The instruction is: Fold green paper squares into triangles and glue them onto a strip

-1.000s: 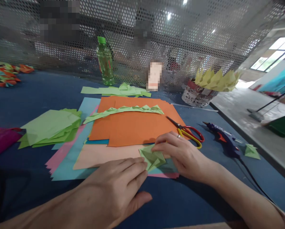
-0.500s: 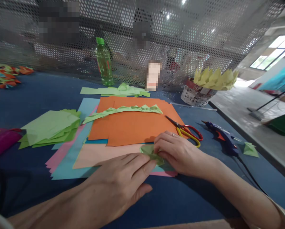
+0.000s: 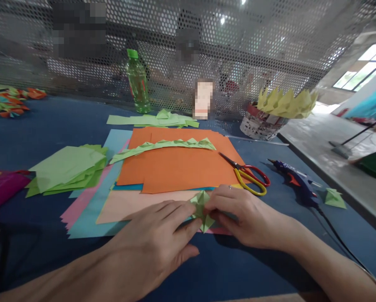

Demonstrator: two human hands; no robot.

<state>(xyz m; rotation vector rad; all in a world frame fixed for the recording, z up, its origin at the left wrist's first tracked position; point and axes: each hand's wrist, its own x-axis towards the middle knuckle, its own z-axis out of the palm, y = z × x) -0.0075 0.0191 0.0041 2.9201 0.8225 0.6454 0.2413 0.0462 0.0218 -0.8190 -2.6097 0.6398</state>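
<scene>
A small folded piece of light green paper [image 3: 200, 203] lies over the front of the paper stack, creases showing. Thumb and fingers of my right hand [image 3: 242, 212] pinch its right side. My left hand [image 3: 162, 235] rests palm down, fingers stretched out, their tips on the paper's left edge and the thumb apart. Just behind, a green paper strip with folded points [image 3: 165, 145] lies across orange sheets [image 3: 175, 167]. Scissors [image 3: 246, 173] with red and yellow handles lie beyond my right hand.
A glue gun [image 3: 294, 180] with a cord and a folded green piece [image 3: 335, 198] lie right. Green sheets [image 3: 66, 165] and a magenta object [image 3: 5, 188] are left. A green bottle [image 3: 137, 84], paper strips [image 3: 128, 120] and a pot with a yellow paper rim [image 3: 258, 123] stand or lie behind.
The small green paper has been turned and partly unfolded, so more of it shows. My right hand has shifted slightly toward me; my left hand has barely moved.
</scene>
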